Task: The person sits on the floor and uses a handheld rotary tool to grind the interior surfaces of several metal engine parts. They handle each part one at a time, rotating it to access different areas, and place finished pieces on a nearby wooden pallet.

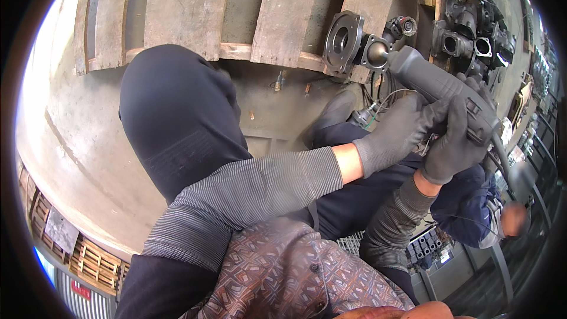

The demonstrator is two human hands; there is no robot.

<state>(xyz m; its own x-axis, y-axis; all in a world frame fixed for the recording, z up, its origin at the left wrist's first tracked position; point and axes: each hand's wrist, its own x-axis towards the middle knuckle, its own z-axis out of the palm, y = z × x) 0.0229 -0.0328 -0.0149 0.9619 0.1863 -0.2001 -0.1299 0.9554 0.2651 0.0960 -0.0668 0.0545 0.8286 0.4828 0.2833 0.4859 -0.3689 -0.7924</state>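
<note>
Both of my hands wear dark grey gloves and are closed on a dark grey corded power tool, which looks like a straight grinder. My left hand grips its near side. My right hand wraps the rear part, close to where the cable leaves. The tool's front end points at a metal casting with a large round flange and a smaller flanged opening. That casting rests on the edge of a wooden pallet. Whether the tip touches the smaller opening, I cannot tell.
Several dark metal castings are heaped at the far right. Another metal-headed tool with cables lies below the pallet edge, by my shoe. A person in dark clothes is at the right. Stacked pallets stand at lower left.
</note>
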